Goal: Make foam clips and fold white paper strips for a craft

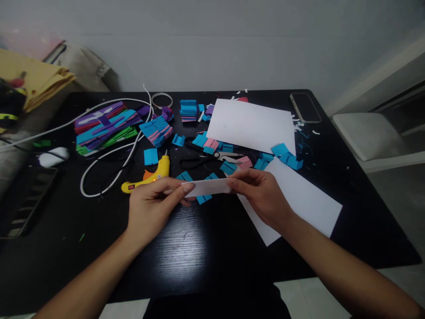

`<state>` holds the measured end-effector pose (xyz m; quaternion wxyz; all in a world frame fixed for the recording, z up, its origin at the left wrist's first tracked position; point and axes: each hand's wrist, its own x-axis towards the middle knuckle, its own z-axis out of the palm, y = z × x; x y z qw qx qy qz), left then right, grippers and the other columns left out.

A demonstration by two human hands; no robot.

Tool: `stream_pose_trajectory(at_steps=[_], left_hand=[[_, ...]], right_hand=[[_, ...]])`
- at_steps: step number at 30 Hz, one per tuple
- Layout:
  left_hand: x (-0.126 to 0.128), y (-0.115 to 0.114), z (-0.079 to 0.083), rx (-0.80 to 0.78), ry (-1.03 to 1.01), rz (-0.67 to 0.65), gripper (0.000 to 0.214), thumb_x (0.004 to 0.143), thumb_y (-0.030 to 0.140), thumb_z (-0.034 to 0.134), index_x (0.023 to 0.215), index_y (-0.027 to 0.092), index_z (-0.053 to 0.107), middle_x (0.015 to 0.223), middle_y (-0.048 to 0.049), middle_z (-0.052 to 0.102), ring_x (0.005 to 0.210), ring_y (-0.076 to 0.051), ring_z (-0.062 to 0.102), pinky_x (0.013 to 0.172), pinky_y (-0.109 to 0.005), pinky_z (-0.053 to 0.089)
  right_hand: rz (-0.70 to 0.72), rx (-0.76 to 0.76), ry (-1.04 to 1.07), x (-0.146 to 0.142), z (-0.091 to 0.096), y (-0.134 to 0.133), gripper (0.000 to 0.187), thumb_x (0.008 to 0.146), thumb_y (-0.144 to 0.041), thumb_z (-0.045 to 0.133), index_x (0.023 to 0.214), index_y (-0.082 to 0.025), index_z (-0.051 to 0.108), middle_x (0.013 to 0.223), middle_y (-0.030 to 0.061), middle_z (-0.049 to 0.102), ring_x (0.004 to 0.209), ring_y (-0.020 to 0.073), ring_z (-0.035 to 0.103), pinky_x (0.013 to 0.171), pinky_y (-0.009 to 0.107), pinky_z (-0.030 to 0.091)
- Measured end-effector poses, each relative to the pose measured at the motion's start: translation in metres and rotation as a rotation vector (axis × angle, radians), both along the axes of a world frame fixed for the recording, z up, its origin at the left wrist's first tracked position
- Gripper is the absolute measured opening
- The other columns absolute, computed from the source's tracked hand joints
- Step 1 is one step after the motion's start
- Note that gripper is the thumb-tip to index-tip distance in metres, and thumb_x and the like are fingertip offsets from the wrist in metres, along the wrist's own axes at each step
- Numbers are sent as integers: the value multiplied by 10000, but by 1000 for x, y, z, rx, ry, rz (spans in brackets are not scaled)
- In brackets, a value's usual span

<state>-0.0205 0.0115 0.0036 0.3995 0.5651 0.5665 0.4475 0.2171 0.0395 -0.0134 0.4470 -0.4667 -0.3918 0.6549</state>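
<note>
My left hand (153, 204) and my right hand (262, 191) pinch the two ends of a narrow white paper strip (210, 187), holding it level just above the black table (186, 261). Both hands are closed on it with thumb and fingers. A small blue piece (203, 199) shows just under the strip. Right behind the strip lie a yellow glue gun (151, 175), black-handled scissors (212, 157) and several folded blue and pink paper pieces (208, 142).
Two white sheets (252, 125) (305, 199) lie to the right. A stack of coloured paper (106, 124), a white cable (113, 173) and a tape ring (162, 100) sit at the left back. A phone (305, 107) rests at the far right; a tablet (26, 195) at the left edge.
</note>
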Motion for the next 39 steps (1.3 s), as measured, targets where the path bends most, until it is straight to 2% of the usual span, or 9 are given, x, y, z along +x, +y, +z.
stream_pose_trajectory(at_steps=[11, 17, 28, 33, 39], left_hand=[[1, 0, 2, -9, 12, 5, 98, 877, 293, 778, 806, 231, 801, 626, 22, 762, 551, -149, 729, 591, -243, 624], [1, 0, 1, 9, 21, 24, 83, 882, 307, 782, 823, 250, 799, 627, 37, 761, 541, -145, 732, 582, -240, 627], [0, 1, 0, -24, 50, 64, 65, 878, 315, 785, 868, 256, 810, 658, 38, 783, 584, -154, 757, 627, -236, 622], [1, 1, -3, -20, 56, 70, 78, 864, 327, 796, 881, 254, 819, 663, 37, 791, 586, -145, 761, 614, -208, 610], [4, 2, -1, -92, 34, 120, 123, 851, 345, 805, 875, 226, 823, 673, 20, 795, 611, -152, 774, 609, -191, 605]], right_hand=[[6, 3, 3, 0, 1, -1, 184, 702, -334, 946, 775, -226, 815, 781, 5, 778, 711, 141, 711, 731, 308, 646], [32, 59, -20, -1, -1, -1, 203, 727, -312, 929, 867, -237, 804, 836, -4, 788, 775, 150, 746, 805, 328, 662], [5, 7, -36, -2, 5, 0, 262, 649, -353, 973, 789, -204, 808, 775, 5, 775, 700, 159, 747, 737, 329, 691], [4, 2, -11, -4, 3, -2, 267, 680, -365, 958, 834, -205, 810, 800, -2, 777, 738, 147, 751, 771, 309, 686], [71, -75, 14, -5, 3, -2, 302, 698, -388, 945, 848, -165, 806, 835, 31, 802, 745, 168, 777, 787, 316, 679]])
